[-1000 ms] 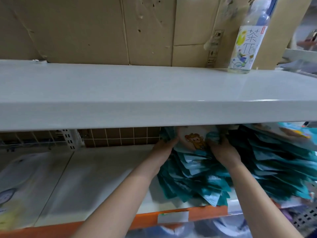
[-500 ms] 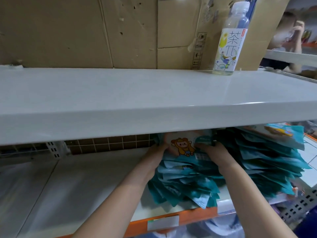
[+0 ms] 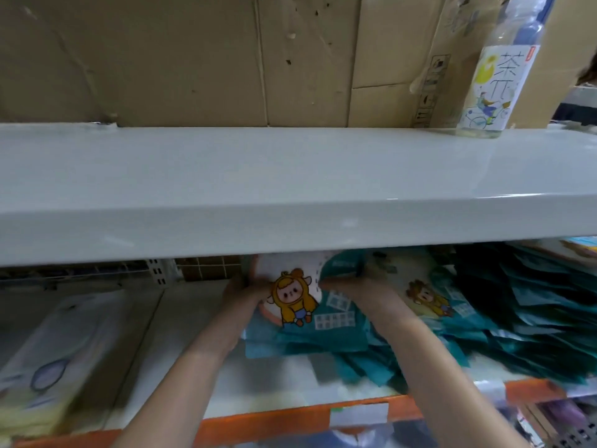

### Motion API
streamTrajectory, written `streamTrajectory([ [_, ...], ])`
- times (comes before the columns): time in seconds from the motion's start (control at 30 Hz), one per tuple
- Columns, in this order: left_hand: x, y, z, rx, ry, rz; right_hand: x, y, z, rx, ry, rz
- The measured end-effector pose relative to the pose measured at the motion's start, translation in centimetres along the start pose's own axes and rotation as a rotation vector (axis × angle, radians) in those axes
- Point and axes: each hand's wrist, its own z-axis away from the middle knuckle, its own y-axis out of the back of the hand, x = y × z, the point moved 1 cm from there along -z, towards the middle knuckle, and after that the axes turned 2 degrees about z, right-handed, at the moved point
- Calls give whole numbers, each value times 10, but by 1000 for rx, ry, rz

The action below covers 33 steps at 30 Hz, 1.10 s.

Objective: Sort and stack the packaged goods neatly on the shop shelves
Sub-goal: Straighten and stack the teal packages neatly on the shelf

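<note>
White upper shelf (image 3: 290, 176) backed by cardboard (image 3: 193, 59), bottle (image 3: 491, 82) standing

- One head view, close to the shelving, faces forward and slightly down
- Upper shelf (image 3: 290, 176) crosses mid-frame; lower shelf (image 3: 284, 376) fills the bottom half

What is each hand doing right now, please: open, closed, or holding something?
Left hand: grips the left edge of the top teal packet.
Right hand: grips the same packet's upper right part.
</note>
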Motion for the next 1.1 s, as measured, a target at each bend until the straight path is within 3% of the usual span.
streamTrajectory([
  [0.17,-19,54,8,140,-32,-45,18,-68,-3,-60,35,-93],
  [0.27,-39,71,19,136,69,-3,40,-94,0,-126,14,-176],
  [0.4,-72,100,14,271,158,20,65,-106,9,-161,-17,-190],
  [0.5,-82,102,8,242,198,35,71,-110,12,-148,-61,-165],
  [0.6,-80,92,8,234,111,-8,71,-116,12,-109,-33,-154],
  [0.8,-67,96,22,232,-224,-86,67,-125,16,-35,31,-56],
  [1.1,-91,102,28,173,-73,-9,94,-138,27,-55,-71,-120],
])
